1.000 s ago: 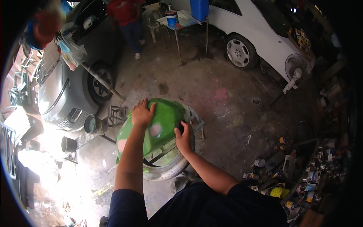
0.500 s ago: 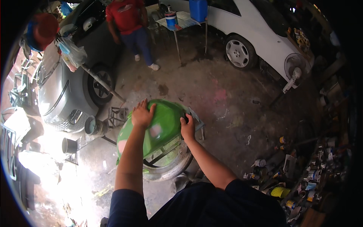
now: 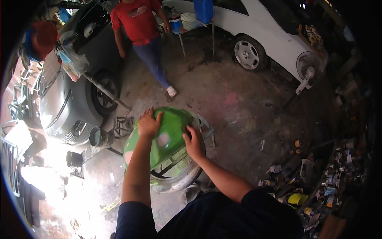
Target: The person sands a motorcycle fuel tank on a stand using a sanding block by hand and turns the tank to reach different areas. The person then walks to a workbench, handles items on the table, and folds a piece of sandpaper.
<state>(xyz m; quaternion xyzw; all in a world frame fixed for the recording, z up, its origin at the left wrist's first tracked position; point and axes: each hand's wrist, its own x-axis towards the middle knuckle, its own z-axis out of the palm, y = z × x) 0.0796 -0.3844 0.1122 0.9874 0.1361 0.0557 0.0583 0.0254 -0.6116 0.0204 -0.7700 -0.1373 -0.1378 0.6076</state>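
A curved green vehicle body panel [image 3: 165,137] with pinkish patches rests over a wheel-like ring [image 3: 179,185] and a metal stand [image 3: 205,127] in front of me. My left hand [image 3: 148,124] lies on the panel's upper left, fingers stretched out. At the panel's right side is my right hand [image 3: 194,145], its fingers bent around a small dark pad [image 3: 186,130] against the green surface. Most of the pad is hidden by the fingers, and its kind is unclear.
A person in a red shirt [image 3: 139,24] walks beyond the panel. A grey car [image 3: 65,107] stands left, a white car [image 3: 274,47] far right. A fan [image 3: 308,73] stands near the white car. Cans and clutter [image 3: 318,187] line the right; buckets [image 3: 74,158] sit left.
My right hand has slid left and slightly nearer along the panel with the dark pad. My left hand stays about where it was. The person in red has stepped closer.
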